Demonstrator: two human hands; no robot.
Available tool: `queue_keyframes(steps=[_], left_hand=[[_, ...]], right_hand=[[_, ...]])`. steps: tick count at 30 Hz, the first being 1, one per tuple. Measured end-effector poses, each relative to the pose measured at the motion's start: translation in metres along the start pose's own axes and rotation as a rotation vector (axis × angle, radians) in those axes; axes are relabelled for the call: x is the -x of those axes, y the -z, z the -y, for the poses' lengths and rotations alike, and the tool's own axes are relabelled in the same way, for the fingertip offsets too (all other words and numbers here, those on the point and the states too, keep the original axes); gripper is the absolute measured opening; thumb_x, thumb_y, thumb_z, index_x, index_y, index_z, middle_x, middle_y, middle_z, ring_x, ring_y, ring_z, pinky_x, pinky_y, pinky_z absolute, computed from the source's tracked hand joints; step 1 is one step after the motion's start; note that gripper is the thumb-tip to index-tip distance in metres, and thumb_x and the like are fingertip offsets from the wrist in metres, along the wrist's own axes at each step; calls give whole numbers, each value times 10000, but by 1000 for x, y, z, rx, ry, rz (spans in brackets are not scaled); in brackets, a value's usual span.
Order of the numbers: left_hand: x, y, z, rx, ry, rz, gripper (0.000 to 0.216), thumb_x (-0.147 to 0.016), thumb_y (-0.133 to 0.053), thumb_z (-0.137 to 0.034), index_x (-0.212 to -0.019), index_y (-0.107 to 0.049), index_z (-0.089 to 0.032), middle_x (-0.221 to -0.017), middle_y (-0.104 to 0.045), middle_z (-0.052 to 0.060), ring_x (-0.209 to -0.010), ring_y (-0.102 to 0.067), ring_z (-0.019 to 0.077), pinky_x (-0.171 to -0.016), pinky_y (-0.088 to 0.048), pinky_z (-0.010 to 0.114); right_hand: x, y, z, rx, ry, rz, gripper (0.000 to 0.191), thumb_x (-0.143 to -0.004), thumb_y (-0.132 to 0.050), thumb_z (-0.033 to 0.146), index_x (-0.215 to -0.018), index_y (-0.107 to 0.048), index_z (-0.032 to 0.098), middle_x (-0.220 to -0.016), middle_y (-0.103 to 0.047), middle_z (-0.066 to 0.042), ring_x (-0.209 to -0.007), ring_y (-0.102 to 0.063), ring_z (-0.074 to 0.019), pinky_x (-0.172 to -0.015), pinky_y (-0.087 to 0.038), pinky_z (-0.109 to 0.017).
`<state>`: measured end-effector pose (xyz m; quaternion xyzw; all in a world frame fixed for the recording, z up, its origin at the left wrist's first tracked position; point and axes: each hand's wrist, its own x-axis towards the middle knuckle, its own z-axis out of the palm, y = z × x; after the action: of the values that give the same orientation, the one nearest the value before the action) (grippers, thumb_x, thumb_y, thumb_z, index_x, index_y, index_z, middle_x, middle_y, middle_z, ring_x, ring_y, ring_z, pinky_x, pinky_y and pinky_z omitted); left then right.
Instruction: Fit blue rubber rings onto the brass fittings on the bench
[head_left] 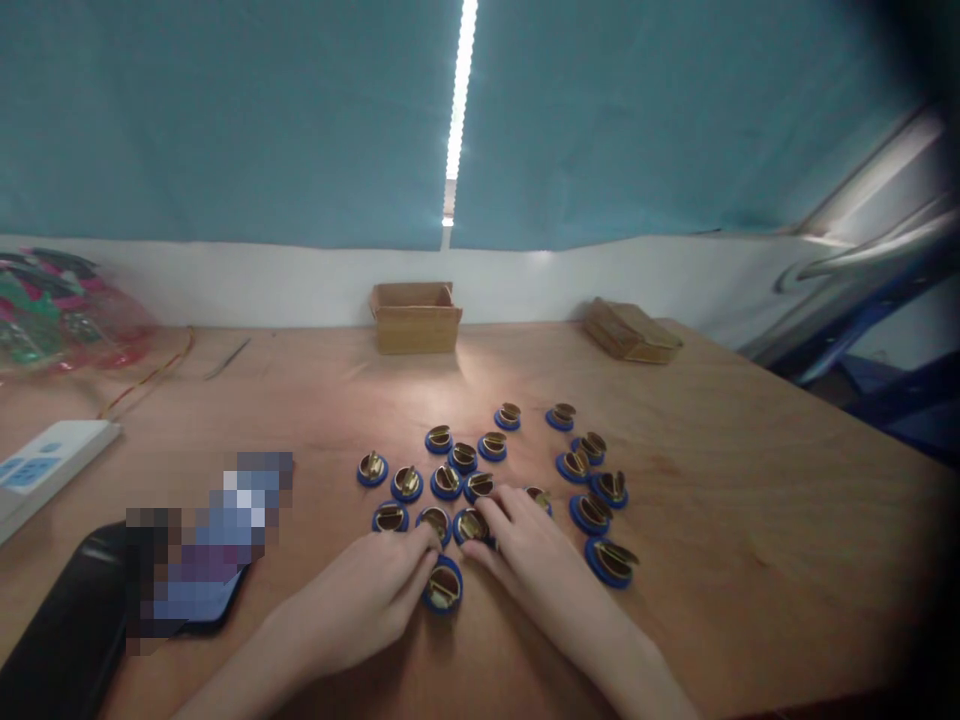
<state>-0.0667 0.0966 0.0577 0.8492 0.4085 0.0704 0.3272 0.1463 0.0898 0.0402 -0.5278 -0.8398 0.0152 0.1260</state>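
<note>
On the tabletop (712, 500), many round blue pieces with brass-coloured clips lie in front of the open carton (416, 328), and the group spreads toward the right of this carton. The left hand (401, 575) is in front of the carton, its thumb and forefinger close together at the edge of one round piece (433, 522); I cannot tell if they pinch it. The right hand (517, 545), in front of the carton and somewhat to its right, has thumb and forefinger at two sides of another piece (469, 525). Whether these fingers squeeze, I cannot tell, and they partly cover its clip.

The right front piece (610, 562), farther to the right of the carton, shows its direction better: the long axis of its raised clip runs from left to right, slightly toward the person, and the tip points rightward, past the blue rim.
</note>
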Motion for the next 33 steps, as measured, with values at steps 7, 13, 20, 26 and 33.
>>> queue_keyframes(steps=[7,13,20,26,33], left_hand=[[1,-1,-4,42,0,-35,254,-961,-455,-438,-959,-561,-206,-868,-684,51,-756,-636,234,-633,-402,319],[-4,-15,3,-107,-5,-85,278,-858,-614,-422,-1022,-551,-205,-997,-675,68,-892,-639,286,-707,-466,364],[-18,-26,12,-133,106,-261,219,-923,-528,-344,-1084,-554,-198,-1062,-658,110,-956,-646,286,-802,-533,427],[-23,-42,14,-194,128,-345,243,-928,-512,-339,-1104,-570,-182,-1040,-683,144,-929,-666,313,-803,-551,470],[-20,-39,16,-45,131,-332,245,-920,-553,-351,-1102,-574,-188,-1024,-707,130,-919,-673,310,-814,-532,469]], right_hand=[[-22,17,-4,161,269,50,53,-857,-655,187,-883,-617,160,-848,-649,-79,-772,-640,-248,-628,-509,-345],[-36,16,-10,94,233,108,107,-837,-661,256,-875,-643,157,-879,-670,-90,-806,-652,-251,-661,-519,-348],[-29,-13,-9,83,-15,-75,71,-869,-594,201,-895,-638,151,-853,-680,-106,-757,-660,-283,-658,-538,-420],[-28,-18,-10,2,-11,-53,161,-872,-502,120,-976,-621,154,-946,-658,-116,-853,-629,-290,-729,-528,-440],[-26,-13,-11,-27,23,-67,359,-841,-486,56,-1179,-594,109,-1091,-633,-157,-998,-579,-317,-858,-493,-492]])
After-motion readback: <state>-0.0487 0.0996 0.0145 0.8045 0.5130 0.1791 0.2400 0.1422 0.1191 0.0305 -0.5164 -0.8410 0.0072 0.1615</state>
